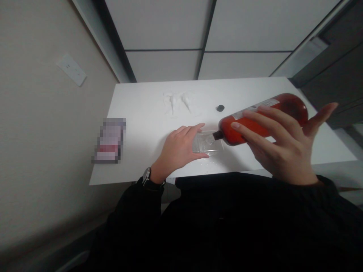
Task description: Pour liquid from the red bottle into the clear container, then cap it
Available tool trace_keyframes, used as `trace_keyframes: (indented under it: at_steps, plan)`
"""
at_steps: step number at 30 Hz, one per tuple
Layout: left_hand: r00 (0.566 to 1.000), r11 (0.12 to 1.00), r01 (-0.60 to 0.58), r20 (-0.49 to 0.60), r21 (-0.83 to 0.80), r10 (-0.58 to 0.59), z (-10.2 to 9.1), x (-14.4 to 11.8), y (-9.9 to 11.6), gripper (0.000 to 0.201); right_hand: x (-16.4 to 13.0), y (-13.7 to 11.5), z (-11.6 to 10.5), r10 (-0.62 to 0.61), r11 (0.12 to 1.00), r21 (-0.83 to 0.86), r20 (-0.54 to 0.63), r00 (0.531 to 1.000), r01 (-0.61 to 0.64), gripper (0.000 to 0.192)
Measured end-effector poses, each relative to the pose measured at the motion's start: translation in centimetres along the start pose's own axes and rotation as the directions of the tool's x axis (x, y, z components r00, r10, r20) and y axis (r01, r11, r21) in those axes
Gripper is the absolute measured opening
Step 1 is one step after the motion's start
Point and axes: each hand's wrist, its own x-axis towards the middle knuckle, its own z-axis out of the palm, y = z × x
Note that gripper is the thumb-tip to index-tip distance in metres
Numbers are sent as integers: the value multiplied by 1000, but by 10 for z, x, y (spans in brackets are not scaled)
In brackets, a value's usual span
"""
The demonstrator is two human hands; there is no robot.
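Note:
My right hand [283,147] is wrapped round a large amber bottle [292,104] with a pale label. The bottle is tipped on its side, its dark neck pointing left and slightly down over a clear plastic container [210,142]. Thumb and fingers of my left hand [180,147] grip the container's left end from both sides, against the table. Whether liquid is running from the bottle I cannot tell. Small wet-looking drops show on the table just in front of the container. Behind the bottle's neck lies a black cap [220,108].
On the white table [141,113], two small white tapered pieces [185,102] lie towards the back, their kind unclear. A blurred-out rectangular object [109,140] rests at the left edge. A wall with an outlet [71,70] stands on the left, pale panels [164,24] behind.

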Motion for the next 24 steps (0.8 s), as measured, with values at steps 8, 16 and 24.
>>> trace_keyframes:
  at_steps: [8, 16, 24]
  plan:
    - [978, 963, -159, -168, -220, 123, -23, -10, -22, 118, 6, 2, -5, -10, 999, 48, 80, 997, 7, 75]
    - [950, 906, 194, -160, -377, -270, -17, -76, -70, 72, 19, 2, -15, -65, 993, 111, 187, 980, 45, 71]
    - [942, 955, 258, -181, -149, -282, 10, -79, -73, 69, 37, 8, -18, -238, 968, 136, 219, 946, 212, 62]
